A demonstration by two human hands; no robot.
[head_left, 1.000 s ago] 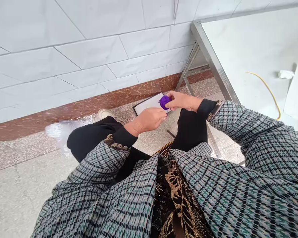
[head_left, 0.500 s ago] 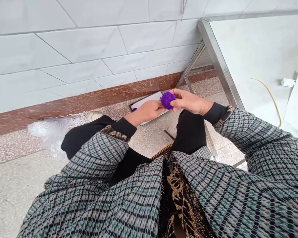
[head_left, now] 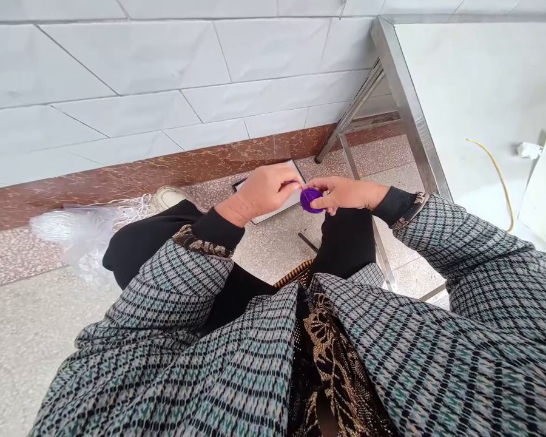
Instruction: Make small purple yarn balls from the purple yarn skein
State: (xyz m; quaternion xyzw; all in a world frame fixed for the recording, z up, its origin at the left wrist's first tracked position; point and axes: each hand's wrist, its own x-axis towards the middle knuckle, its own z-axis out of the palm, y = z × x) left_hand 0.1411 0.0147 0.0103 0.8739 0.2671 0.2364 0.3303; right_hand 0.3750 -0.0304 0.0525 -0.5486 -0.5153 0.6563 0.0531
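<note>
A small ball of purple yarn [head_left: 311, 199] sits in the fingers of my right hand [head_left: 346, 194], held over my knees. My left hand [head_left: 261, 193] is just left of the ball, fingers pinched together on a purple strand that runs to it. Both arms wear checked grey sleeves with black cuffs. A white flat board with a dark rim [head_left: 277, 203] lies on the floor under the hands, mostly hidden by them.
A metal-edged white table [head_left: 414, 115] stands at the right, with a yellow cord [head_left: 498, 173] and white scraps on it. A clear plastic bag [head_left: 73, 233] lies on the floor at the left by the tiled wall. A white shoe [head_left: 170, 195] shows beyond my left knee.
My left hand rose from below the ball to its upper left, pinching the strand. The right hand turned the ball lower in its fingers. The view shifted slightly.
</note>
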